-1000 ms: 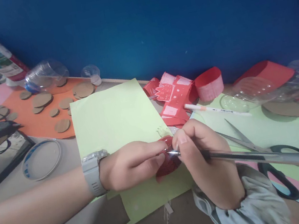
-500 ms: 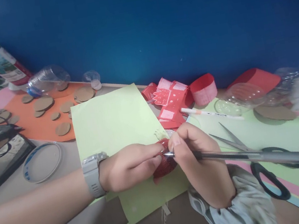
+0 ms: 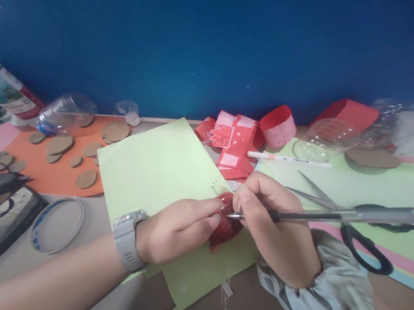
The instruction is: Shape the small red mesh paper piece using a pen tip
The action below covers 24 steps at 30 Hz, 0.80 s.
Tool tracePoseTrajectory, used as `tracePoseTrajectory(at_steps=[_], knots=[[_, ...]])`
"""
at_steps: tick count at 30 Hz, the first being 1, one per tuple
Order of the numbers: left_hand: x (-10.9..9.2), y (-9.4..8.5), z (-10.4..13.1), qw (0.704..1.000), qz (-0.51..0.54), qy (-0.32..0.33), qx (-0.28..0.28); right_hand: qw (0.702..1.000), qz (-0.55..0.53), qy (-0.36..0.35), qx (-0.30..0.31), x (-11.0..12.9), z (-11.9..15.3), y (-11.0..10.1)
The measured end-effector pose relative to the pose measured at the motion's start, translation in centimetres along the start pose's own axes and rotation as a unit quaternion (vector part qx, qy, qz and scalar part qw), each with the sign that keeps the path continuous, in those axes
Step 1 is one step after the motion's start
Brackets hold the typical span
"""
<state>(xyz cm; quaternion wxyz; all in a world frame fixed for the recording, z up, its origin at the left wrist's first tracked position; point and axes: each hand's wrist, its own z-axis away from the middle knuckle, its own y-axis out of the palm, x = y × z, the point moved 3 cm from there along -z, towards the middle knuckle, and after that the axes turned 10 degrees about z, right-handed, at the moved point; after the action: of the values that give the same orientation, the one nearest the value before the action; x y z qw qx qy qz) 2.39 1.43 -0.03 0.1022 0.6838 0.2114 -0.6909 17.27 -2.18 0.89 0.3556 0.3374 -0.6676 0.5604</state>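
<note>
My left hand, with a grey watch on its wrist, holds a shiny red rounded piece with a dark mesh pattern against light green paper. Its fingers are straight, close together, and partly cover the piece. My right hand pinches a pen with a clear grey barrel. The pen's metal tip lies over the red piece, close to my left fingertips; whether it touches is unclear. Faint pen lines show on the paper just above the piece.
Open scissors lie right of my right hand, near a white marker. Red paper cut-outs sit behind. Cardboard discs rest on orange paper at left, near plastic bottles. A blue panel stands at the back.
The view has shifted slightly, so the things on the right appear a little further left. Both hands keep their grip, and slightly more of the red piece shows beside the pen tip.
</note>
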Motion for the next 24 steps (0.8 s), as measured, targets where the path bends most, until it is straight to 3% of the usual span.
tracePoseTrajectory(at_steps=[24], knots=[[-0.01, 0.00, 0.00, 1.000, 0.000, -0.008, 0.014, 1.000, 0.023, -0.007, 0.011, -0.49, 0.00, 0.15]])
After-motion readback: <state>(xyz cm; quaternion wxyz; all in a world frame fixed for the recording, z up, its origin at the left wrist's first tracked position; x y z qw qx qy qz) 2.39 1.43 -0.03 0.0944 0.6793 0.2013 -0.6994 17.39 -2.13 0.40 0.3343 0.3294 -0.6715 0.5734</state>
